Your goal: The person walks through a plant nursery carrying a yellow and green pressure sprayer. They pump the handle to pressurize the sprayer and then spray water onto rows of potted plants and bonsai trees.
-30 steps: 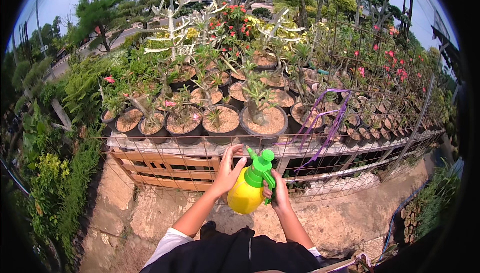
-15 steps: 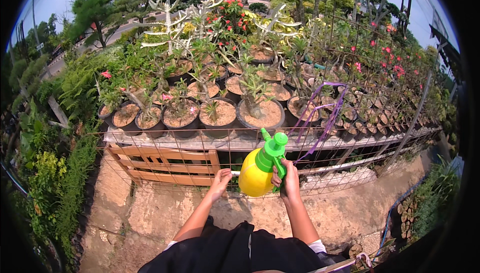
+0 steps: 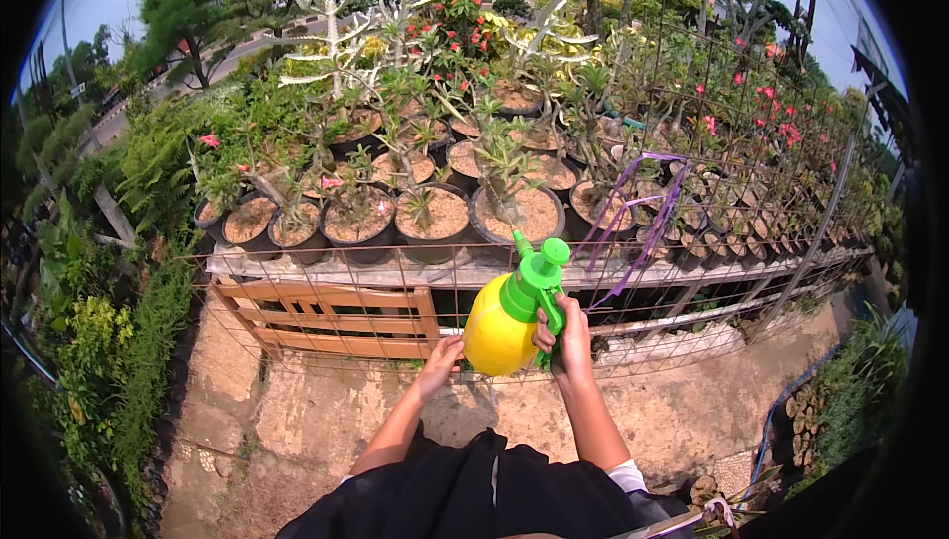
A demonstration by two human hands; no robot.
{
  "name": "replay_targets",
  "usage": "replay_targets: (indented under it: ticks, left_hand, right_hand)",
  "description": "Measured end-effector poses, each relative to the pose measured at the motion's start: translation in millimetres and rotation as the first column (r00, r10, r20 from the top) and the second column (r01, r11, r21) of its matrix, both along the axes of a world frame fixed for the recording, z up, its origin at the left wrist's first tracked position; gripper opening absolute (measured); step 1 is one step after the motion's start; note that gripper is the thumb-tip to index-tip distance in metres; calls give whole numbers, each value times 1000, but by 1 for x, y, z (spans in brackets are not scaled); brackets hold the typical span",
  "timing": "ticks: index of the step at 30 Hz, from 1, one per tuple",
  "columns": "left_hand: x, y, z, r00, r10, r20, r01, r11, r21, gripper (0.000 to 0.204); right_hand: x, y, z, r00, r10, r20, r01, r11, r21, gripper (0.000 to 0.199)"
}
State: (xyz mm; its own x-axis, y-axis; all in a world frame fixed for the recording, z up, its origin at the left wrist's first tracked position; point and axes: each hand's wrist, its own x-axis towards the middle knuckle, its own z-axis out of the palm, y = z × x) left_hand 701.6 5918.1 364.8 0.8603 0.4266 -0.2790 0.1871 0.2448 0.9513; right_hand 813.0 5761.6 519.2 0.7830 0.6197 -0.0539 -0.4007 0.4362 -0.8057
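Potted plants [image 3: 435,218] beyond; sprayer [image 3: 498,329] in right grip [image 3: 570,345], bulging left.

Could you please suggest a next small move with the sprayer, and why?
I would perhaps tip the nozzle up slightly toward the leaves beyond it: the right hand grips the sprayer, and the nozzle appears lower in view than those leaves.

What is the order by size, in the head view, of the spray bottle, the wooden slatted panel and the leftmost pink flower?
1. Wooden slatted panel
2. Spray bottle
3. Leftmost pink flower
Only apparent size: the bottle is much nearer to the camera than the flower.
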Motion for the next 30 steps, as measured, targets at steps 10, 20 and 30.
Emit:
replay_targets:
  ticks: [10,20,30]
  left_hand:
    - [2,1,-17,998,-56,42,64,976,-210,54]
    - [3,-14,-5,998,-46,45,58,937,-343,54]
    - [41,-11,9,981,31,189,32,947,-320,64]
  right_hand:
    - [3,5,3,999,44,32,-44,999,-21,25]
    - [1,-3,1,999,3,35,-1,999,-43,25]
    - [-3,-14,33,987,-101,123,95,994,52,29]
